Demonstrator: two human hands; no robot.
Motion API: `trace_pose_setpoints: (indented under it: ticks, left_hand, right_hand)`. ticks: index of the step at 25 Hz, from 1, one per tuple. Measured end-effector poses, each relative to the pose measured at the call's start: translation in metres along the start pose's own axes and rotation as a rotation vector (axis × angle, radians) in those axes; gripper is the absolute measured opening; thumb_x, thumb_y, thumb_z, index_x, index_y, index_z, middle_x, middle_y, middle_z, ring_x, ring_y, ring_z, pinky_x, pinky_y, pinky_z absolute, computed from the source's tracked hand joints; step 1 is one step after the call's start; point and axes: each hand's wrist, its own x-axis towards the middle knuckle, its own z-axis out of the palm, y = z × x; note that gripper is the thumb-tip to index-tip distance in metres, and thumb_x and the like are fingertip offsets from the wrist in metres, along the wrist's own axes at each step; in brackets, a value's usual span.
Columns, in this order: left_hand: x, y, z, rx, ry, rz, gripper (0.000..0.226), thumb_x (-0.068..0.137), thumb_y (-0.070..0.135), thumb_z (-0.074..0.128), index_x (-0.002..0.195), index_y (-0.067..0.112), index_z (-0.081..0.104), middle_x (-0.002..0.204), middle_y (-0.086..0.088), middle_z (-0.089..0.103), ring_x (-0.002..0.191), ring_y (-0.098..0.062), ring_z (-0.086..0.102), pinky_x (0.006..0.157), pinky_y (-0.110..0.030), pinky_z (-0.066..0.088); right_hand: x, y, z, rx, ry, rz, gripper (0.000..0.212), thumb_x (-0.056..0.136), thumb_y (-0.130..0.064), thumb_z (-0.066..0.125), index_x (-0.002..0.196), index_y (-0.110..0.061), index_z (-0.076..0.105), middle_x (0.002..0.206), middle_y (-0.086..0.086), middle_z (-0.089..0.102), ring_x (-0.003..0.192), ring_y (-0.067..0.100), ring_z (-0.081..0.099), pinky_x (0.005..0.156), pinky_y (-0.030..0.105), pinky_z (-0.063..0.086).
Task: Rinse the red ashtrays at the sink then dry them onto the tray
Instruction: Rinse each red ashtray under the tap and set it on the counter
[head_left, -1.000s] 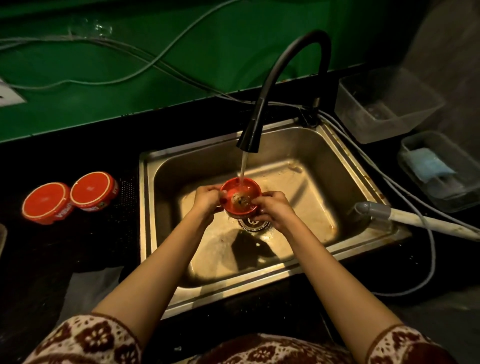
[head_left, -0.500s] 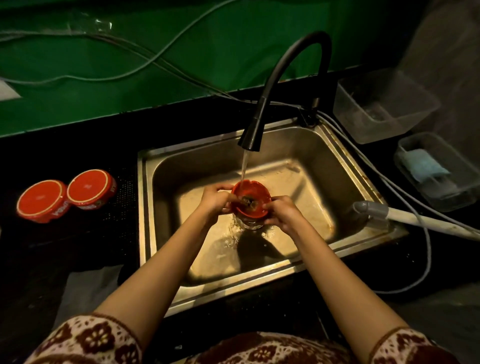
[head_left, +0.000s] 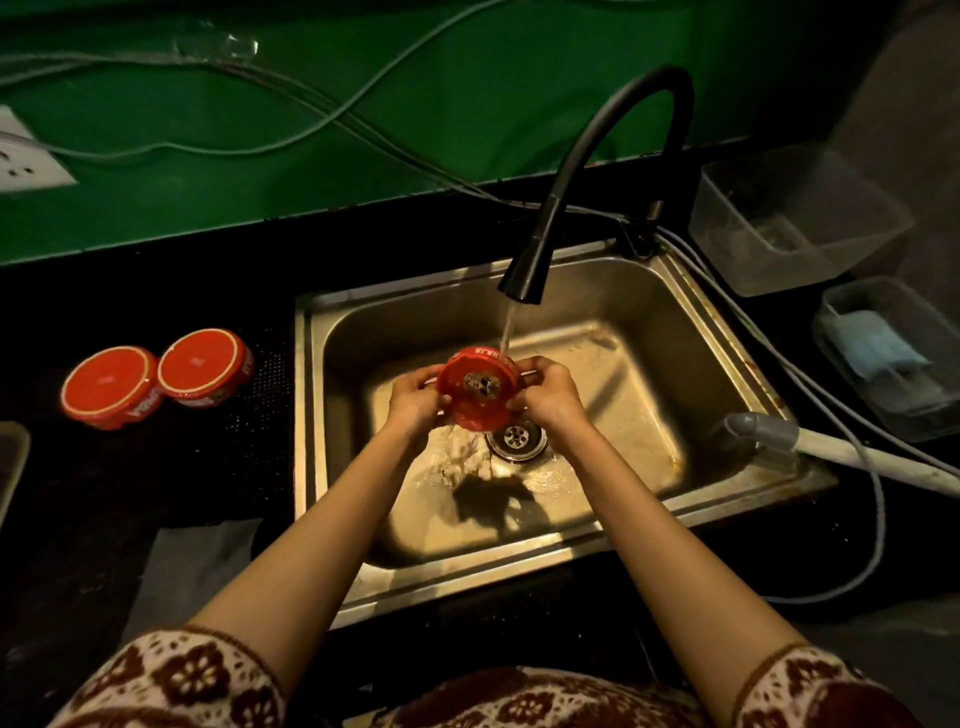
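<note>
A red ashtray is held tilted over the steel sink, its face with a grey patch turned toward me. My left hand grips its left rim and my right hand grips its right rim. Water runs from the black faucet onto the ashtray's top edge. Two more red ashtrays sit upside down, side by side, on the dark counter left of the sink.
The drain lies just below the hands. Two clear plastic tubs stand right of the sink. A white hose lies over the sink's right rim. Cables cross the green wall; a socket is far left.
The ashtray has been tipped from bowl-up to facing me, and lifted a little toward the stream. Both hands stayed on its rim.
</note>
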Motion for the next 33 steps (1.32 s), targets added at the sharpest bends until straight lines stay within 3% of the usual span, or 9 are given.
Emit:
trace_pose_setpoints:
  ticks: [4,7,12,17,20,24,27,30,33]
  left_hand:
    - [0.000,-0.004,0.012,-0.032,0.000,-0.024,0.052,0.088,-0.018,0.036,0.126,0.010,0.057,0.108,-0.014,0.063,0.079,-0.020,0.062,0.063,-0.032,0.056]
    - [-0.002,0.000,0.025,0.005,-0.065,-0.048,0.051,0.087,-0.016,0.038,0.124,0.011,0.059,0.090,-0.006,0.062,0.070,-0.016,0.058,0.058,-0.028,0.054]
    - [-0.003,0.009,0.034,0.153,-0.165,-0.052,0.034,0.084,0.000,0.062,0.118,0.001,0.062,0.087,-0.013,0.064,0.060,-0.018,0.056,0.050,-0.026,0.050]
    - [0.001,0.027,0.025,0.223,-0.134,0.023,0.035,0.079,0.015,0.073,0.106,-0.005,0.063,0.089,-0.013,0.066,0.068,-0.020,0.065,0.049,-0.028,0.057]
    - [0.010,0.034,0.004,0.259,-0.074,-0.015,0.038,0.078,0.020,0.075,0.102,-0.005,0.059,0.087,-0.013,0.062,0.069,-0.023,0.065,0.047,-0.029,0.057]
    - [0.011,0.020,-0.022,0.187,-0.064,-0.194,0.020,0.084,0.009,0.067,0.095,-0.004,0.057,0.083,-0.017,0.058,0.067,-0.026,0.062,0.045,-0.031,0.057]
    - [0.009,-0.002,-0.020,0.140,-0.047,-0.225,0.003,0.082,-0.005,0.060,0.081,-0.003,0.058,0.079,-0.021,0.054,0.059,-0.026,0.058,0.042,-0.031,0.056]
    - [0.006,-0.009,-0.008,0.125,-0.033,-0.145,0.018,0.079,-0.015,0.055,0.093,-0.005,0.062,0.074,-0.019,0.056,0.059,-0.027,0.055,0.040,-0.028,0.054]
    - [0.001,0.004,0.008,0.211,-0.069,-0.031,0.033,0.075,-0.013,0.062,0.105,0.001,0.065,0.073,-0.016,0.062,0.056,-0.023,0.058,0.044,-0.025,0.053]
  right_hand:
    - [0.002,0.003,-0.006,-0.051,0.035,-0.031,0.045,0.070,0.014,0.060,0.102,-0.016,0.060,0.098,0.005,0.064,0.093,0.024,0.062,0.079,0.043,0.057]
    - [0.004,0.008,-0.021,0.008,0.070,0.044,0.041,0.068,0.013,0.059,0.097,-0.015,0.061,0.098,0.011,0.066,0.089,0.030,0.065,0.074,0.048,0.058]
    - [-0.006,0.012,-0.047,0.225,0.000,0.199,0.030,0.083,0.013,0.049,0.108,-0.004,0.052,0.096,0.019,0.062,0.070,0.029,0.064,0.042,0.027,0.054]
    - [-0.005,0.022,-0.031,0.472,-0.092,0.370,0.030,0.087,0.011,0.048,0.117,0.010,0.047,0.112,0.029,0.057,0.100,0.040,0.059,0.076,0.048,0.055]
    - [-0.007,0.021,-0.015,0.626,-0.187,0.414,0.017,0.089,0.002,0.054,0.106,0.006,0.051,0.113,0.025,0.054,0.111,0.041,0.054,0.064,0.044,0.059]
    - [0.001,0.012,-0.001,0.412,-0.142,0.305,0.027,0.089,-0.011,0.061,0.110,0.005,0.054,0.114,0.020,0.058,0.106,0.037,0.059,0.055,0.036,0.060]
    - [0.004,0.003,0.004,0.170,-0.068,0.135,0.029,0.084,-0.013,0.068,0.110,-0.003,0.058,0.103,0.016,0.065,0.080,0.026,0.065,0.043,0.027,0.054]
    - [0.004,0.004,-0.004,0.077,-0.058,0.078,0.029,0.083,-0.006,0.067,0.111,-0.006,0.059,0.089,0.010,0.063,0.062,0.017,0.059,0.038,0.021,0.048]
    - [0.001,0.017,-0.020,0.193,-0.046,0.141,0.031,0.084,0.006,0.059,0.113,-0.004,0.055,0.085,0.013,0.062,0.063,0.019,0.060,0.042,0.024,0.052]
